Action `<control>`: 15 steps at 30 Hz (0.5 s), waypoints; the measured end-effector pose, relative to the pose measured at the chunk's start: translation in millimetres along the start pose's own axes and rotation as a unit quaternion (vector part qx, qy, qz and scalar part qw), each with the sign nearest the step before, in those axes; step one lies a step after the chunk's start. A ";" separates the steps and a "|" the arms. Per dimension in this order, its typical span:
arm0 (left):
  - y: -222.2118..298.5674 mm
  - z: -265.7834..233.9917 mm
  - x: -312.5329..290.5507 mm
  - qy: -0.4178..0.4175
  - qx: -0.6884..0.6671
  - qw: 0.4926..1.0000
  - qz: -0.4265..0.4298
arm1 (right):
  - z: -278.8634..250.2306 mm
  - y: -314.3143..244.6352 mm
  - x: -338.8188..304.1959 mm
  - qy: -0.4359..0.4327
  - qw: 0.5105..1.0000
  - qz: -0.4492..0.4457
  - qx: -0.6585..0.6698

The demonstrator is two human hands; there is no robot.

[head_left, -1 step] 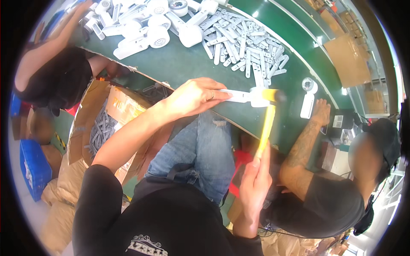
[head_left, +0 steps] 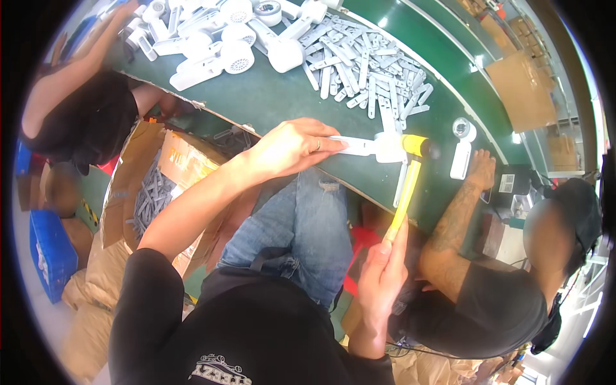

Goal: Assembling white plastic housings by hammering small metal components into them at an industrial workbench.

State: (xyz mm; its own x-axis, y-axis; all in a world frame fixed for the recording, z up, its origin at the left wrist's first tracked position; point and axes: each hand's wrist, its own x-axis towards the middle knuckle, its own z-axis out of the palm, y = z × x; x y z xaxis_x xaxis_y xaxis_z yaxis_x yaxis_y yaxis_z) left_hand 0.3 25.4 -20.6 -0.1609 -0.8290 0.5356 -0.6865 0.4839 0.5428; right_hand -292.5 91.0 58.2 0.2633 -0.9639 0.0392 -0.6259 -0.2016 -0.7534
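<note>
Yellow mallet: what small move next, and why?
Probably one light tap on the white part: the right hand grips the mallet, its head appears close by the part's round end, and the left hand steadies the other end. Contact is unclear.

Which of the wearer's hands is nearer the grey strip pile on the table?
Left. The left hand is in front of the grey strip pile; the right hand, gripping a yellow mallet, is farther back.
</note>
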 end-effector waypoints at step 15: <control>-0.2 -0.8 0.5 0.006 -0.011 1.000 -0.001 | -9.4 -21.2 2.9 -0.026 0.997 0.044 -0.060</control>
State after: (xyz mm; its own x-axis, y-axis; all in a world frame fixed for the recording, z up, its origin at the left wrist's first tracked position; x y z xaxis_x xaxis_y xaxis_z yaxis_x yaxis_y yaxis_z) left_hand 1.0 25.1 -20.0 -0.1507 -0.8270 0.5416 -0.6710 0.4879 0.5583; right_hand -285.4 90.8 80.5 0.2394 -0.9691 -0.0593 -0.7306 -0.1395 -0.6683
